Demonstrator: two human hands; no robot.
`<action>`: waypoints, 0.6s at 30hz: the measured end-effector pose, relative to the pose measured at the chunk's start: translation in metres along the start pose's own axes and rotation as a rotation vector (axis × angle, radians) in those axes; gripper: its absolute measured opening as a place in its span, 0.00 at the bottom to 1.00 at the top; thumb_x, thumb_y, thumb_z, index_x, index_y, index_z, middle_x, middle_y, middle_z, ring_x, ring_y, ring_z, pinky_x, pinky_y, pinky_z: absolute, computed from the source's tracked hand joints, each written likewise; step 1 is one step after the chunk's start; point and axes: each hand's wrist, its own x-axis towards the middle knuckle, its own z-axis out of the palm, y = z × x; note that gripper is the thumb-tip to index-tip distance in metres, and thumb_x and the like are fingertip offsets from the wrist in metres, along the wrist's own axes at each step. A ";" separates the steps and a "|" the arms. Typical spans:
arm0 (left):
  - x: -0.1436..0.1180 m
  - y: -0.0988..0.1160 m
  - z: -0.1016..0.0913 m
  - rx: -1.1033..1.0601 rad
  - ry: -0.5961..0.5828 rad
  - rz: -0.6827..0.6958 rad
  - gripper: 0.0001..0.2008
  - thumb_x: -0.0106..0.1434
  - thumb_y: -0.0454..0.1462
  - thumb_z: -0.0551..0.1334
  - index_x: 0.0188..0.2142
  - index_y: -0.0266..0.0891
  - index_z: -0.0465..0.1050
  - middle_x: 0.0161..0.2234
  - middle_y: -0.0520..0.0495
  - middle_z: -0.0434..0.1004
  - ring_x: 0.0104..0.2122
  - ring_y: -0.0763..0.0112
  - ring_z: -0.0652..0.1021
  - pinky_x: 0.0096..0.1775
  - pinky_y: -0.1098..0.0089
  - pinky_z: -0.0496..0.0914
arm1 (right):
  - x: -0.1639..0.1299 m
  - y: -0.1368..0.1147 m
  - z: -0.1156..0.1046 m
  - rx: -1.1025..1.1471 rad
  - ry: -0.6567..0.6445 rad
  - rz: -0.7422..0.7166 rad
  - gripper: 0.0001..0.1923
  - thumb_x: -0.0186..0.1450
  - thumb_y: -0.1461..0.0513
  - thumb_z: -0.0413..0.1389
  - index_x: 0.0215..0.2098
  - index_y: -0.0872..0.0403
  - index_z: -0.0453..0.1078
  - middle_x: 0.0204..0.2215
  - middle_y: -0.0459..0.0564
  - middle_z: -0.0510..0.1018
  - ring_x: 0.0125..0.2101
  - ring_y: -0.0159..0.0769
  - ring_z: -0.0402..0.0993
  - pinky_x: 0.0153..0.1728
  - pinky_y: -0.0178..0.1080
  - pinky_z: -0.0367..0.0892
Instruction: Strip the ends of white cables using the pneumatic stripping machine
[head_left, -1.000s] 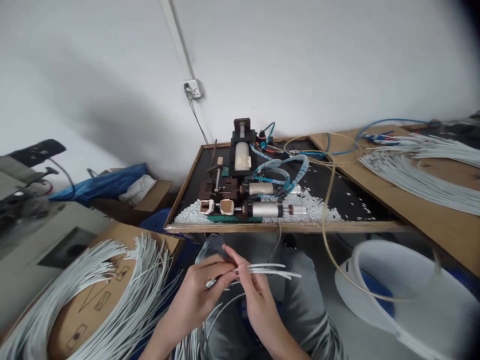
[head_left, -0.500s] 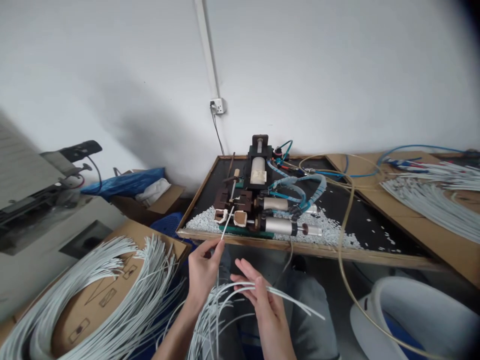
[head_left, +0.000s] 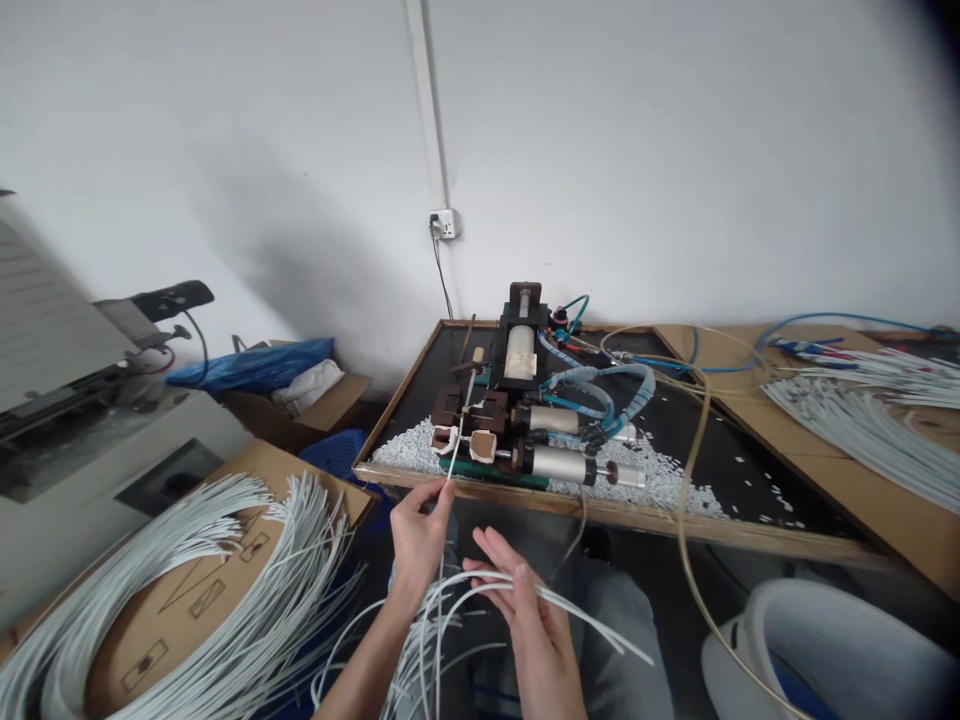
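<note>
Between the thumb and fingers of my left hand (head_left: pixel 421 535) is one white wire (head_left: pixel 454 462), pinched near the table's front edge. Its far end reaches between the brown padded jaws (head_left: pixel 483 446) of a pneumatic machine (head_left: pixel 520 350). My right hand (head_left: pixel 529 610) is below and to the right, its thumb laid over a few white wires (head_left: pixel 574 608) that cross the palm and stick out to the right. More loose wires (head_left: pixel 431 640) hang in front of my lap, partly hidden behind my left forearm.
White offcuts (head_left: pixel 667 475) cover the wood-rimmed black table (head_left: pixel 750 535) around the machine's cylinders. On cardboard at left lies a big bundle of white wires (head_left: pixel 300 570); another wire bundle (head_left: pixel 847 415) lies at right. A yellowish hose (head_left: pixel 686 500) hangs over the front edge, near a white bucket (head_left: pixel 757 640).
My left hand has moved slightly forward, and the wire in it extends further in between the machine's jaws. My right hand keeps nearly the same pose. The view has tilted up a little.
</note>
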 end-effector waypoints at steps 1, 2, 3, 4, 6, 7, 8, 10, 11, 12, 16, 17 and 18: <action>0.001 -0.001 0.000 -0.007 -0.004 -0.010 0.13 0.61 0.44 0.64 0.31 0.35 0.79 0.29 0.45 0.82 0.29 0.64 0.77 0.34 0.69 0.69 | 0.000 0.000 0.000 0.014 -0.010 -0.002 0.24 0.67 0.44 0.51 0.51 0.47 0.75 0.55 0.53 0.76 0.50 0.45 0.76 0.52 0.45 0.67; 0.001 -0.003 0.000 -0.015 -0.007 -0.017 0.13 0.61 0.44 0.64 0.30 0.35 0.79 0.29 0.45 0.81 0.29 0.63 0.77 0.34 0.69 0.69 | 0.000 0.001 0.000 0.026 -0.017 -0.003 0.24 0.67 0.45 0.51 0.52 0.47 0.75 0.55 0.53 0.77 0.50 0.45 0.76 0.52 0.45 0.68; 0.001 -0.004 0.000 -0.022 -0.008 -0.018 0.13 0.60 0.44 0.64 0.30 0.35 0.79 0.29 0.45 0.81 0.29 0.63 0.77 0.34 0.69 0.69 | 0.000 0.001 0.000 0.033 -0.020 -0.005 0.24 0.67 0.45 0.51 0.52 0.47 0.75 0.55 0.53 0.77 0.50 0.45 0.76 0.52 0.45 0.68; 0.001 -0.005 0.000 -0.029 -0.007 -0.018 0.13 0.60 0.44 0.65 0.30 0.35 0.79 0.29 0.44 0.81 0.29 0.63 0.77 0.34 0.69 0.69 | 0.000 0.001 0.001 0.032 -0.018 -0.005 0.24 0.67 0.45 0.51 0.52 0.47 0.75 0.55 0.53 0.77 0.50 0.45 0.76 0.52 0.45 0.68; 0.002 -0.005 0.001 -0.043 -0.007 -0.017 0.13 0.60 0.44 0.65 0.29 0.35 0.79 0.28 0.45 0.81 0.28 0.64 0.77 0.33 0.69 0.69 | -0.001 0.000 0.002 0.022 0.002 -0.005 0.24 0.67 0.45 0.51 0.51 0.48 0.75 0.54 0.54 0.77 0.49 0.45 0.77 0.52 0.45 0.68; 0.002 -0.005 0.001 -0.049 -0.008 -0.017 0.13 0.59 0.44 0.65 0.29 0.35 0.79 0.28 0.45 0.81 0.28 0.64 0.77 0.32 0.69 0.69 | -0.001 0.000 0.002 0.020 0.018 -0.005 0.24 0.67 0.45 0.51 0.51 0.48 0.75 0.54 0.54 0.78 0.48 0.45 0.77 0.51 0.45 0.68; 0.003 -0.004 0.001 -0.052 -0.014 -0.018 0.14 0.59 0.45 0.65 0.29 0.35 0.79 0.28 0.45 0.81 0.28 0.64 0.77 0.32 0.69 0.69 | -0.001 -0.001 0.003 0.021 0.032 -0.004 0.24 0.67 0.45 0.51 0.51 0.48 0.76 0.53 0.54 0.78 0.48 0.45 0.77 0.51 0.45 0.69; 0.006 0.000 0.000 -0.066 -0.053 -0.016 0.14 0.60 0.45 0.64 0.32 0.34 0.80 0.29 0.44 0.81 0.29 0.63 0.78 0.33 0.70 0.69 | -0.002 -0.001 0.003 0.028 0.043 -0.005 0.24 0.67 0.45 0.52 0.50 0.48 0.76 0.53 0.55 0.78 0.47 0.46 0.78 0.50 0.46 0.70; 0.008 0.003 -0.002 -0.072 -0.090 -0.012 0.15 0.60 0.45 0.64 0.34 0.34 0.80 0.30 0.45 0.81 0.30 0.63 0.78 0.33 0.70 0.70 | -0.002 -0.001 0.003 0.030 0.038 -0.009 0.24 0.67 0.45 0.52 0.51 0.48 0.76 0.53 0.55 0.78 0.47 0.46 0.78 0.50 0.46 0.70; 0.009 0.006 -0.003 -0.071 -0.134 -0.007 0.16 0.61 0.46 0.63 0.37 0.34 0.79 0.29 0.45 0.81 0.29 0.64 0.78 0.33 0.70 0.70 | -0.002 -0.001 0.002 0.028 0.030 -0.016 0.24 0.67 0.45 0.52 0.50 0.48 0.76 0.53 0.55 0.78 0.47 0.46 0.78 0.50 0.46 0.69; 0.005 0.017 -0.019 0.052 -0.219 0.044 0.22 0.61 0.50 0.61 0.42 0.32 0.79 0.21 0.50 0.75 0.21 0.67 0.74 0.24 0.72 0.68 | -0.002 0.003 0.002 -0.007 0.008 -0.088 0.26 0.67 0.43 0.50 0.49 0.51 0.76 0.51 0.57 0.79 0.45 0.46 0.79 0.49 0.48 0.70; 0.003 0.018 -0.026 0.120 -0.203 0.064 0.23 0.61 0.50 0.61 0.42 0.33 0.79 0.21 0.50 0.76 0.21 0.67 0.74 0.25 0.72 0.69 | -0.001 0.006 0.003 -0.014 0.014 -0.107 0.27 0.67 0.43 0.49 0.49 0.51 0.76 0.50 0.58 0.80 0.44 0.46 0.80 0.47 0.48 0.71; 0.002 0.016 -0.033 0.184 -0.185 0.078 0.22 0.61 0.51 0.61 0.43 0.34 0.80 0.23 0.50 0.78 0.23 0.66 0.76 0.27 0.71 0.70 | 0.000 0.009 0.004 -0.017 0.034 -0.124 0.27 0.67 0.43 0.49 0.48 0.52 0.76 0.47 0.58 0.81 0.42 0.45 0.81 0.45 0.47 0.72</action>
